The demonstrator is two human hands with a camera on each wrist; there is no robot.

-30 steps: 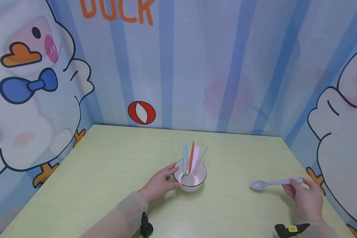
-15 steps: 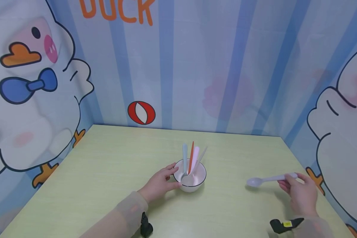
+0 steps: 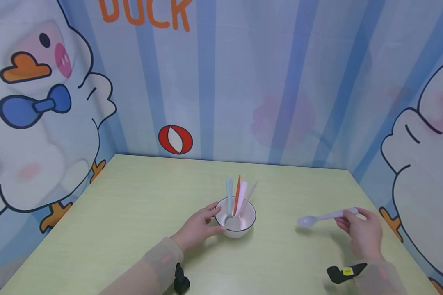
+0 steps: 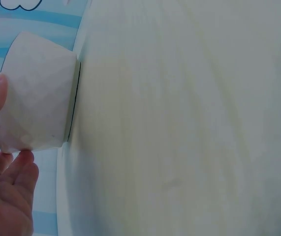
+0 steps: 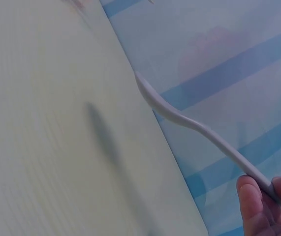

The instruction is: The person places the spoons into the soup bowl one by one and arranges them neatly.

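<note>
Lilac plastic spoon [image 3: 319, 217], slender, curved handle.

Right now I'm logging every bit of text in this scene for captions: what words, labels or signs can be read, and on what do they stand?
"DUCK", in orange capitals with the tops cut off by the frame, on the blue striped backdrop.
The small yellow tag on the black wrist strap by the right hand: too small to read.
The white bowl and the pale spoon: no writing visible.
</note>
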